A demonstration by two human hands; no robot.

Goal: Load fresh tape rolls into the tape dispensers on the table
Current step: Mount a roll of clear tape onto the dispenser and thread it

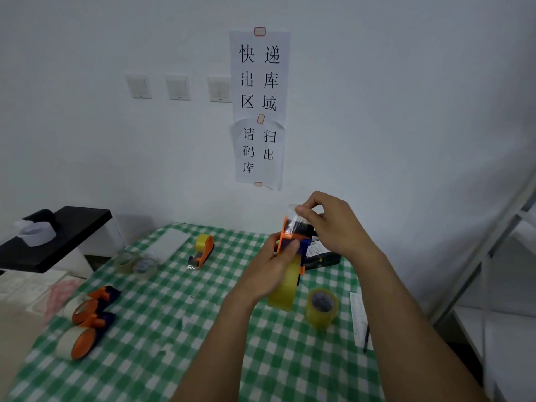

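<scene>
The left hand (278, 262) hides most of the dispenser (293, 233) it holds above the middle of the desk (203, 329). Its grip is closed round the orange and blue plastic body, and only the top edge and the right flank show. The roll (285, 288) mounted in it hangs below the palm, glossy and yellowish, its hub out of sight. The right hand (333, 224) has a tight grip on the tape end (293, 217), thumb and fingertips pinching the thin clear film, which is drawn up above the dispenser and barely shows against the wall.

Behind the hands lies a dark box (324, 258) with a label, largely covered, so what it is cannot be told. Two left dispensers (92, 307), orange with pale rolls, are blurred at the desk's near-left edge. A paper slip (359, 320) and a pen (366, 338) overhang the right edge, the print too small to read.

The desk wears a green-and-white checked cloth. On it stand a squat, translucent yellow spare roll (322, 307) near the right forearm, a pair of clear rolls (136, 264) at back left, and a far dispenser (204, 249) loaded with yellow tape. A matte black shelf (72, 230) at the left carries a white roll.
</scene>
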